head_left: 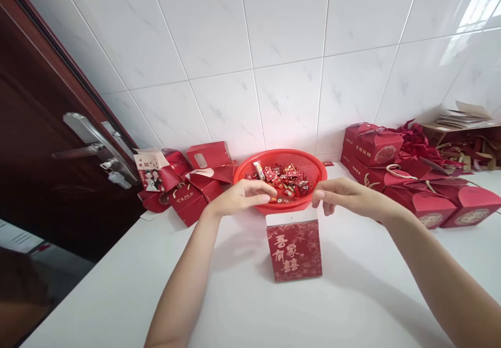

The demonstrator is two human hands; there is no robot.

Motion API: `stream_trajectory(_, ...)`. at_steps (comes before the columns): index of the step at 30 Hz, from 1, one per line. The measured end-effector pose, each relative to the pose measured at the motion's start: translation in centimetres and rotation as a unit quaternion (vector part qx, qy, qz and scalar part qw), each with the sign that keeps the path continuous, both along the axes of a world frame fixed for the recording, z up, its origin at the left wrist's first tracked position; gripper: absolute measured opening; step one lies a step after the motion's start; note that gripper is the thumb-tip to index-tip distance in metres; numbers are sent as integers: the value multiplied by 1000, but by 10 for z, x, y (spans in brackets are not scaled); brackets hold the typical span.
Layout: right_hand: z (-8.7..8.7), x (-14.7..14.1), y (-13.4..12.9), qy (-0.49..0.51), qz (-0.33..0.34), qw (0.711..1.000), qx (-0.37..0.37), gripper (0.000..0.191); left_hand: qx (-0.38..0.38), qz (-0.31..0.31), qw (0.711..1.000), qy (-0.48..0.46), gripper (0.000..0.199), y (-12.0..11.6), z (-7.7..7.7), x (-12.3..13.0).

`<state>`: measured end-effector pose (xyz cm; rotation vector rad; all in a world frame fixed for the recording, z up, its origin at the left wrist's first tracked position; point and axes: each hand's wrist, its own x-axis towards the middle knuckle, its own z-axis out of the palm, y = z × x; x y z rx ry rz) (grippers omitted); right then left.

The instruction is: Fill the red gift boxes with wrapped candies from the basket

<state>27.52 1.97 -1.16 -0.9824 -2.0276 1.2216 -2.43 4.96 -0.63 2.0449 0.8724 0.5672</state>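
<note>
A red paper box (295,251) with pale lettering stands upright on the white table, its white top edge facing up. Above its left side hovers my left hand (247,195), fingers curved and apart, holding nothing. My right hand (340,194) is over the box's right side, fingers bent, nothing visible in it; the fingertips come close to the box's top corner. Right behind the box is a red plastic basket (318,169) with wrapped candies (287,178) inside. Both hands are in front of the basket's near rim.
Opened and folded red boxes (191,196) lie at the left, beside a dark door with a metal handle (92,142). Several closed red boxes (420,202), red ribbons (415,142) and a cardboard box with papers (464,116) stand at the right. A tiled wall backs the table (242,306).
</note>
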Motion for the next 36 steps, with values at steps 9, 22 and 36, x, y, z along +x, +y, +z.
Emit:
stream_trajectory(9, 18, 14, -7, 58, -50, 996, 41, 43, 39, 145, 899, 411, 34, 98, -24, 22)
stream_trajectory(22, 13, 7, 1, 74, -20, 997, 31, 38, 55, 69, 943, 322, 69, 110, -52, 31)
stream_trajectory(36, -46, -43, 91, 123, -184, 975, -19, 30, 105, 126, 985, -57, 59, 112, -53, 34)
